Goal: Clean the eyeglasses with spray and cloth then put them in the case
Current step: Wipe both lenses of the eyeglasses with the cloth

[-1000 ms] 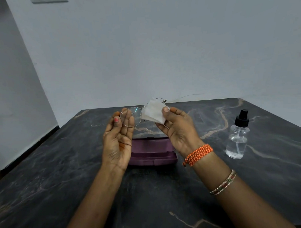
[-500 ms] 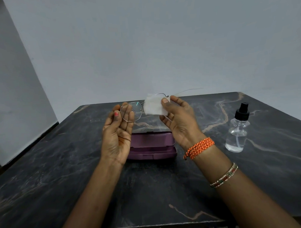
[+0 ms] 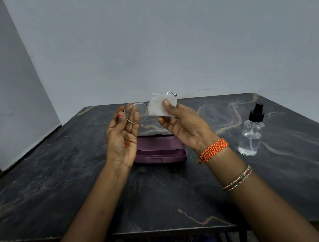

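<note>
Eyeglasses [image 3: 136, 112] held up in my left hand [image 3: 122, 139], fingers closed at one lens rim, while my right hand [image 3: 186, 128] pinches cloth [image 3: 159, 107] onto the other lens above the case [image 3: 160, 152].

A dark marble table [image 3: 48, 180] with light veins stands against a plain pale grey wall [image 3: 151, 39].

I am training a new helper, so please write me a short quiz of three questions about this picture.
1. True or false: the case lies closed on the table.
2. Which of the hands presses the cloth on the glasses? A) left B) right
3. Fill in: the spray bottle stands ___ on the table.

Key: 1 true. 2 B, right hand; left hand holds the other lens. 3 upright.
</note>
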